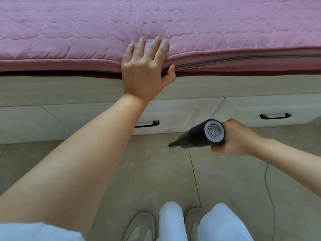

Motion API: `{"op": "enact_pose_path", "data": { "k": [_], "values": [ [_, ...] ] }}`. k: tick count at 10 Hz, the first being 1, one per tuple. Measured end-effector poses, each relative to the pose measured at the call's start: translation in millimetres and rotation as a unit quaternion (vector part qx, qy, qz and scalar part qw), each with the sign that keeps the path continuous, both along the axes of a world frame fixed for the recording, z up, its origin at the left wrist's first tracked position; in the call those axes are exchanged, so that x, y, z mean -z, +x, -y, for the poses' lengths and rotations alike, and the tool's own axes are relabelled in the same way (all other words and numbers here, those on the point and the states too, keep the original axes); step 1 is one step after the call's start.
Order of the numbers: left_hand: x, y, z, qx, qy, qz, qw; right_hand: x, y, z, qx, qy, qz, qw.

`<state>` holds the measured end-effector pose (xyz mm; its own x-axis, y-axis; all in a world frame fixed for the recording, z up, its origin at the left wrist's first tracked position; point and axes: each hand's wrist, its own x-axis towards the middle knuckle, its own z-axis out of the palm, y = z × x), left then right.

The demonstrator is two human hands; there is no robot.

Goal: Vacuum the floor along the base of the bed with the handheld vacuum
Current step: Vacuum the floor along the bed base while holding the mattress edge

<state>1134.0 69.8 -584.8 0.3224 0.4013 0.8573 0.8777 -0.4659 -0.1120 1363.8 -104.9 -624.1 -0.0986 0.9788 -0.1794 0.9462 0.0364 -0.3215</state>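
Where beige floor tiles point(225, 180) meet drawer base point(173, 115), pink quilted mattress point(86, 32) above.

A pink quilted mattress cover point(225, 32) spans 12 o'clock. Two black drawer handles point(275, 116) sit at 3 o'clock and centre. A thin grey cord point(271, 197) trails at 4 o'clock. Grey slippers point(139, 225) and white trouser legs point(224, 223) occupy 6 o'clock.

Bright, soft, even daylight, faint shadows, sharp centre, wide-angle bending at the edges.
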Motion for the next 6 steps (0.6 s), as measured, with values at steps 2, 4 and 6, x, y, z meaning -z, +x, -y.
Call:
{"op": "enact_pose_path", "data": {
  "k": [2, 4, 6],
  "values": [
    [-1.5, 0.6, 1.5, 0.003, -0.015, 0.012, 1.0, -2.4, 5.5, 16.6, 0.0, -0.01, 0.003, 1.0],
    [-3.3, 0.9, 3.0, 0.01, -0.035, 0.016, 0.999, -3.9, 5.7, 18.9, -0.009, -0.003, -0.006, 1.0],
    [-3.7, -0.7, 4.1, 0.007, -0.039, 0.016, 0.999, -2.5, 2.9, 11.3, 0.0, 0.013, 0.022, 1.0]
  ]
}}
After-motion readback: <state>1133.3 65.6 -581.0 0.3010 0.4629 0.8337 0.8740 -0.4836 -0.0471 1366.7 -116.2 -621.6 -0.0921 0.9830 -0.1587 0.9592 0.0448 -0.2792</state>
